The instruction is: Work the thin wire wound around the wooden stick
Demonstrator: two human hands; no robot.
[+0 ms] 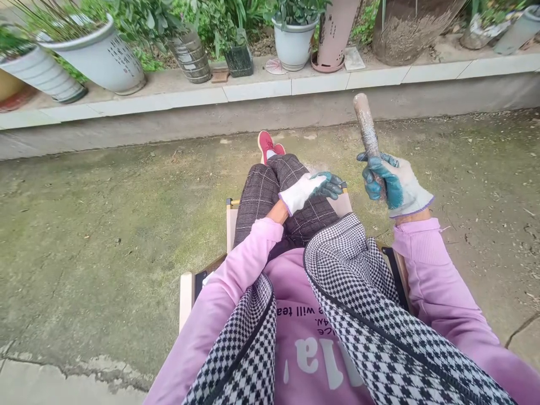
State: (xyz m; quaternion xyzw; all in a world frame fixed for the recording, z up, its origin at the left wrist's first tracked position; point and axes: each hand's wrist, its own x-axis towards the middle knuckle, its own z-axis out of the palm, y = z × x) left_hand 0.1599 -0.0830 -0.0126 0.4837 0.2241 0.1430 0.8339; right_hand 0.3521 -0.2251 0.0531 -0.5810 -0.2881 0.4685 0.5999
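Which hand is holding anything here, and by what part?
The right hand grips a dirty cylindrical handle around its lower end, upright; whatever lies below the fist is hidden. The left hand rests on the knee, holding nothing visible.

The pink sweatshirt (307,343) worn by the person carries white print, seen upside down from above: the words "will tea" can be made out, with large letters "la" below and a smaller, partly hidden line between. The big white ceramic plant pot (105,56) and the tall pink pot (335,31) bear dark lettering too small to read.
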